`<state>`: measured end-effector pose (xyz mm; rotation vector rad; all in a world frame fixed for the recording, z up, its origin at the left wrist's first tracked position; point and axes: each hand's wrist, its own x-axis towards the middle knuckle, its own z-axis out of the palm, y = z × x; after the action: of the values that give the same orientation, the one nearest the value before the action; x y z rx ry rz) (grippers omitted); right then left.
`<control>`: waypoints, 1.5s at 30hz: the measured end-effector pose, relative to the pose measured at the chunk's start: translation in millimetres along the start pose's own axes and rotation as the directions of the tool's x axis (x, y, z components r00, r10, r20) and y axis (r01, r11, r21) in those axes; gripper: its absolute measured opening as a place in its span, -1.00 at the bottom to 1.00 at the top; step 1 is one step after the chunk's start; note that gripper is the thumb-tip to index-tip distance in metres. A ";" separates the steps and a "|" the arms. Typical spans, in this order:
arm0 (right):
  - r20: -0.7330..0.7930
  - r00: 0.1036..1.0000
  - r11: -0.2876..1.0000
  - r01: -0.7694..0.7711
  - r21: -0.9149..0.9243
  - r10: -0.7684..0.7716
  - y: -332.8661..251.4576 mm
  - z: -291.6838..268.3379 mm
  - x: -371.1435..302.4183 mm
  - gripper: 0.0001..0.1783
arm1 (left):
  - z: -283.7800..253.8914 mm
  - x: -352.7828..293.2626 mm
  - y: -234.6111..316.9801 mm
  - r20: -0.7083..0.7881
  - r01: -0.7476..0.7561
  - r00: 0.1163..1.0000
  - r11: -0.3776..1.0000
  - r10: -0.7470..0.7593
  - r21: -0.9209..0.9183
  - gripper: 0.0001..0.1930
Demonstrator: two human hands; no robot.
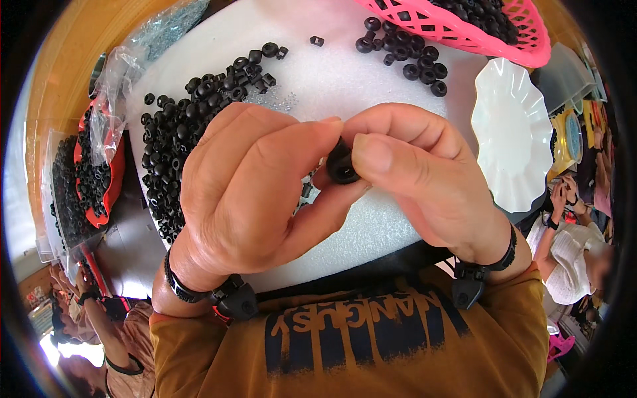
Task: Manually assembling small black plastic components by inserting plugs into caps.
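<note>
Both hands are raised close to the camera over a white foam sheet (345,79). Between the fingertips of my left hand (255,189) and my right hand (418,172) sits a small black rubber ring (342,166), pinched from both sides. Left of the hands a heap of black rubber rings (179,132) lies on the foam, and a smaller group of rings (408,53) lies at the top. Each wrist wears a black strap with a small device.
A pink mesh basket (464,30) holding black rings stands at the top right. Beside it lies a white scalloped plate (514,132). A red tray (99,172) and clear plastic bags (126,73) of rings sit at the left. Other people work at both lower corners.
</note>
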<state>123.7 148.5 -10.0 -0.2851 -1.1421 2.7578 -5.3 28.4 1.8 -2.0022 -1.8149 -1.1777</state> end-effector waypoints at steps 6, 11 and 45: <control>-0.015 1.000 1.000 -0.003 -0.027 0.003 -2.6 1.7 -1.7 -0.79 | -0.1 1.4 -0.3 0.027 -0.033 0.999 0.999 0.032 0.039 -0.64; 0.018 1.000 1.000 0.002 -0.017 -0.001 -2.9 -2.9 -0.8 -0.81 | 3.7 0.3 -1.0 0.008 -0.066 0.998 0.995 0.066 0.076 -0.59; 0.071 0.992 0.990 -0.100 -0.094 0.107 -4.3 1.7 -5.4 -0.72 | -6.9 1.5 -2.7 0.073 -0.074 0.996 0.962 0.057 0.262 -0.65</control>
<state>128.8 149.3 -5.2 -0.2597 -1.3093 2.8330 -10.8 25.9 6.4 -1.9490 -1.8108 -0.8107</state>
